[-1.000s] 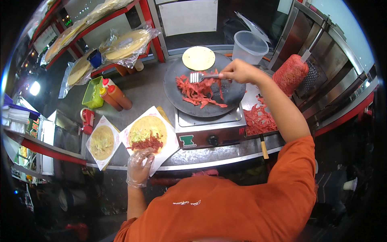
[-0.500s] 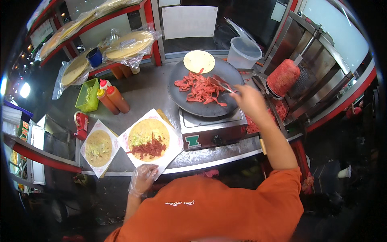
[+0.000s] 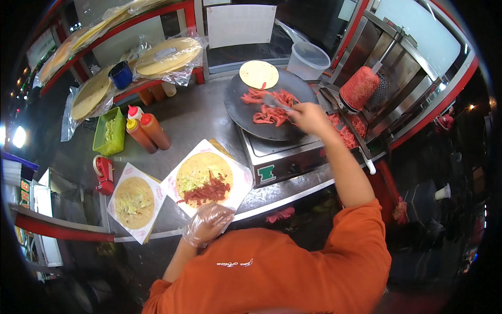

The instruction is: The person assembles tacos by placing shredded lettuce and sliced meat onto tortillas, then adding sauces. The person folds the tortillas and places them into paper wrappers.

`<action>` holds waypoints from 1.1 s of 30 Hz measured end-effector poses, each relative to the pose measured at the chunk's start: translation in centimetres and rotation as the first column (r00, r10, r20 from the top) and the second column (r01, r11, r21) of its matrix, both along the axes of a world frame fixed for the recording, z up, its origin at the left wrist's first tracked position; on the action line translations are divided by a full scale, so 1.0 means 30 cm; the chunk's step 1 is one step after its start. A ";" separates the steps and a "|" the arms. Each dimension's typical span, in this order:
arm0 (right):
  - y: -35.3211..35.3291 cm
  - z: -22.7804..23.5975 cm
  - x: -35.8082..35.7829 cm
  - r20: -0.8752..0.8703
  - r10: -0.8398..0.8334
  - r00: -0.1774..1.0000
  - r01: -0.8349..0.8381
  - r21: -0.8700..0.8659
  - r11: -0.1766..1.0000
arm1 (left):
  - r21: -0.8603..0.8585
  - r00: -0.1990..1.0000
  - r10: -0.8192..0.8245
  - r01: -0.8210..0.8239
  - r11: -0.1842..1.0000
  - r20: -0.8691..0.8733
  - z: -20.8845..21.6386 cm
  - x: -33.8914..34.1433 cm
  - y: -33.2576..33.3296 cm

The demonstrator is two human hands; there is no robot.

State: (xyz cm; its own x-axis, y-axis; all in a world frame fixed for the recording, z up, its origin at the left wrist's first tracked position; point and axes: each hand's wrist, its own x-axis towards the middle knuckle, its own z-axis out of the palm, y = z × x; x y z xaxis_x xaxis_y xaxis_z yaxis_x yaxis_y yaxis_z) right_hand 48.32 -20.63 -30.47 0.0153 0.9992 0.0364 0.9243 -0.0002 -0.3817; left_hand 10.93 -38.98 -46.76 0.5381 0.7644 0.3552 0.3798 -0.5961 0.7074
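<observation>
Right hand (image 3: 311,119) is clenching the handle of a metal utensil (image 3: 272,102), its blurred head sitting among red meat strips (image 3: 269,116) on the round dark pan (image 3: 235,107). A plain flatbread (image 3: 259,74) is lying at the pan's far edge. Left hand (image 3: 209,222), in a clear glove, is resting over the near part of the white paper (image 3: 242,180) under a filled flatbread (image 3: 206,161); I cannot tell whether it is pinching anything. Filled one is carrying pale-green shreds and dark red meat; the second flatbread (image 3: 135,186), just left, is carrying shreds only.

Containers: green tub (image 3: 111,148) is holding pale-green shreds. Squeeze bottles (image 3: 154,132), three, are standing beside it. Clear bucket (image 3: 308,64) is standing behind the pan, contents unclear to me. Blue cup (image 3: 121,75) is perching by the shelf, its inside hidden. Clear plastic bag (image 3: 183,76) is wrapping stacked flatbreads (image 3: 168,56).
</observation>
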 end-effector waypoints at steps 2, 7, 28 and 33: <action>-0.038 0.000 0.045 -0.147 -0.112 0.983 0.126 0.093 0.988 | 0.006 0.997 0.065 -0.065 0.998 0.036 -0.043 -0.052 -0.032; -0.110 -0.116 0.100 0.263 -0.070 0.962 -0.032 0.365 0.931 | -0.186 0.997 0.070 -0.064 0.980 0.025 -0.092 -0.133 -0.066; -0.100 -0.094 0.066 0.226 -0.017 0.974 -0.047 0.279 0.959 | -0.067 0.998 -0.028 0.031 0.997 0.049 -0.041 -0.083 0.004; -0.055 -0.036 0.034 0.151 -0.224 0.963 0.147 0.401 0.904 | -0.070 0.999 -0.021 0.024 0.997 0.050 -0.006 -0.069 0.011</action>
State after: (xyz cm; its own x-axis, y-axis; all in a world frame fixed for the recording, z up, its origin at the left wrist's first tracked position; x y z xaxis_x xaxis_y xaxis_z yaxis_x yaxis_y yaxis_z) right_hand 49.35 -22.27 -31.54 0.1538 0.8867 0.4360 0.9764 -0.0685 -0.2050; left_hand 8.86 -38.66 -46.93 0.5386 0.7763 0.3276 0.3304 -0.5522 0.7654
